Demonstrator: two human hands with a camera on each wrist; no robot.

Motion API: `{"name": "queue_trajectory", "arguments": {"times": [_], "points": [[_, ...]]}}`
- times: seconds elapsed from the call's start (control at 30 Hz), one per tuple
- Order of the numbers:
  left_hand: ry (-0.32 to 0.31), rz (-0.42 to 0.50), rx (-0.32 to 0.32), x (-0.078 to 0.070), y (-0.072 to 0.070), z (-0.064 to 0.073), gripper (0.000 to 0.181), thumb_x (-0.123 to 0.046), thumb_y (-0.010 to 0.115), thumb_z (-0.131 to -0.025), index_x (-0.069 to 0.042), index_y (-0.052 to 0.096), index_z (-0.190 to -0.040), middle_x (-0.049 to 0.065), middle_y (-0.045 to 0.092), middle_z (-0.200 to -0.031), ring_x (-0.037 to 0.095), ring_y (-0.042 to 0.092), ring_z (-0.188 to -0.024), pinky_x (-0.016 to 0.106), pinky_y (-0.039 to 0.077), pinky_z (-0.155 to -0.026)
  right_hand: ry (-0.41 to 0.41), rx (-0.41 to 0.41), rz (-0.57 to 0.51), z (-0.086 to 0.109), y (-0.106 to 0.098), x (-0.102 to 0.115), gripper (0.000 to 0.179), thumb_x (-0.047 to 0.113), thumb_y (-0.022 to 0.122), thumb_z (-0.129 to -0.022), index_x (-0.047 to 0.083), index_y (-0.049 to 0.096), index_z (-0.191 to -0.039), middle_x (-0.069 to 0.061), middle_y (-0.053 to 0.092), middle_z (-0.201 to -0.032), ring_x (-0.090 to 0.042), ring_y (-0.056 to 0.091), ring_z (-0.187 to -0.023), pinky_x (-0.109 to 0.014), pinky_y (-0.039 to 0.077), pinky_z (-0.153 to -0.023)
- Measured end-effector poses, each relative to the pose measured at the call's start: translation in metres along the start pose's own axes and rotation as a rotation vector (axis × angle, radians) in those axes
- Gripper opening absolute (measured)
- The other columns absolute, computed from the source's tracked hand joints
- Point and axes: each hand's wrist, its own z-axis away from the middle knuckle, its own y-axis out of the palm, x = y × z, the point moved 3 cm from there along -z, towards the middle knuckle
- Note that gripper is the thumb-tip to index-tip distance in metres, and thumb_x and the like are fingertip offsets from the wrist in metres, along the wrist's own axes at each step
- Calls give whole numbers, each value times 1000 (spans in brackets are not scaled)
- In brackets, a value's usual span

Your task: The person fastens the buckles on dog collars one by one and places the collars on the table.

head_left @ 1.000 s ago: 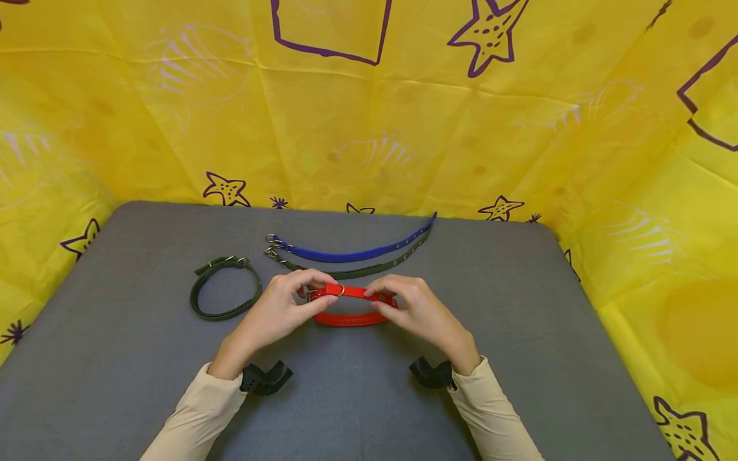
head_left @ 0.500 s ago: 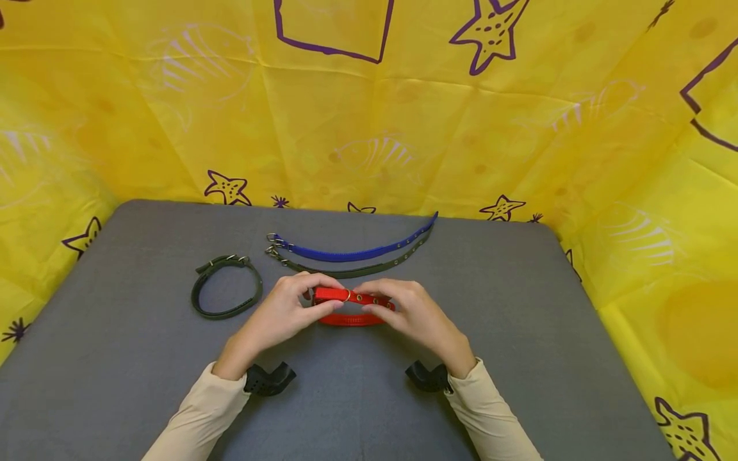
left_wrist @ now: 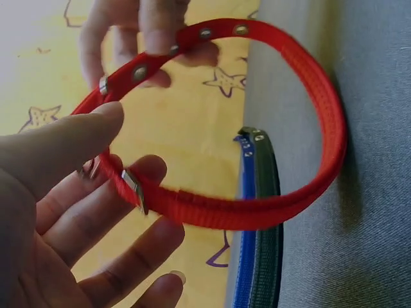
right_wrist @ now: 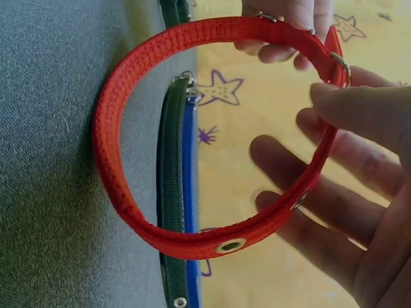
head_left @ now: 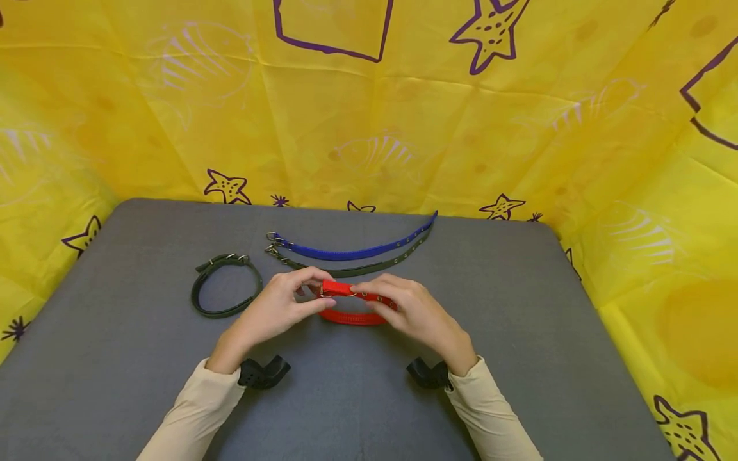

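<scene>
Red collar (head_left: 353,318) seems pinched in both narrow grips (head_left: 281,302) (head_left: 412,308).

This is a draped booth, yellow starfish-print cloth (head_left: 415,96) hanging behind and beside a grey table (head_left: 536,320).

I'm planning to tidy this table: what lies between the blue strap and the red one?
In the head view, the long green strap lies between the blue strap and red strap.

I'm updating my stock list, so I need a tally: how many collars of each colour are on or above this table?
Red collar: 1
Blue collar: 1
Green collars: 2 (looped one, unlooped one)
Total: 4
</scene>
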Motion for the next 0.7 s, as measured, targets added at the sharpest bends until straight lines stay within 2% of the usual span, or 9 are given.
{"name": "queue_trajectory", "arguments": {"times": [0.13, 0.33, 0.57, 0.7], "points": [[-13, 21, -4, 1, -2, -1, 24, -26, 76, -89, -21, 68, -111, -8, 74, -95, 12, 62, -89, 34, 49, -80, 31, 15, 43, 1, -1, -1, 38, 4, 69, -91, 16, 67, -126, 0, 69, -107, -6, 56, -74, -18, 46, -63], [13, 40, -21, -3, 1, -1, 24, -22, 75, -90, -20, 68, -112, -4, 74, -100, 13, 64, -90, 42, 52, -82, 84, 25, 70, 1, 0, -3, 33, 5, 62, -92, 19, 69, -121, 5, 66, -105, -3, 51, -72, -16, 43, -60], [35, 51, -47, -4, 5, -1, 23, -21, 74, -91, -18, 65, -112, -6, 75, -100, 10, 65, -91, 37, 51, -84, 109, 16, 84, 2, -1, -4, 35, 3, 59, -90, 21, 71, -117, 6, 64, -100, -3, 49, -69, -16, 41, -58], [31, 57, -50, -4, 5, -1, 22, -21, 73, -91, -17, 65, -112, -7, 75, -99, 9, 63, -90, 39, 51, -84, 115, 12, 86, 2, -2, -5, 34, 2, 58, -89, 20, 71, -116, 4, 64, -99, -4, 48, -68, -17, 40, -57]]}}
